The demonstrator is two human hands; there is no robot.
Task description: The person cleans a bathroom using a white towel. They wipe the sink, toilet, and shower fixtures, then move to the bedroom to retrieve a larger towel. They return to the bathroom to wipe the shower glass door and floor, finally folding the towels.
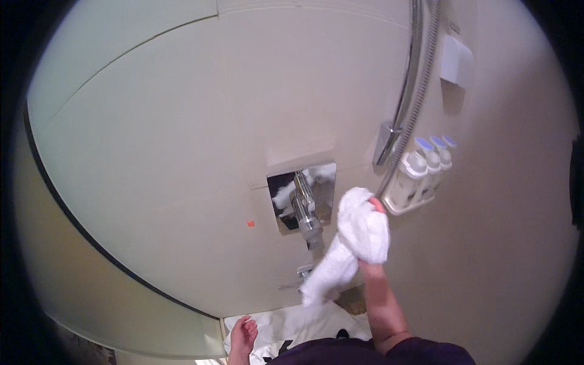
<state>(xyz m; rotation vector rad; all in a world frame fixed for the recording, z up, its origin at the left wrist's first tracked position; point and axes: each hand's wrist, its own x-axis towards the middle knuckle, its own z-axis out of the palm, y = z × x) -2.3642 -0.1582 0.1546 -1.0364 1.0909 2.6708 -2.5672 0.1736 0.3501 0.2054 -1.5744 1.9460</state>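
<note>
A white terry towel covers most of my right hand, which grips it; only a bit of the fingers shows at its upper right. The towel's loose end hangs down to the left and is slightly blurred. Just left of it, a chrome shower mixer stands out from a mirror-like square plate on the wall. Low in the view, my left hand holds nothing, its fingers loosely curled and apart. It is over white cloth spread on the floor.
Pump bottles sit in a white wall holder right of the towel. Beside them run a metal shower hose and chrome rail. A white dispenser hangs above. Dark-edged glass curves along the left. A small chrome fitting is lower down.
</note>
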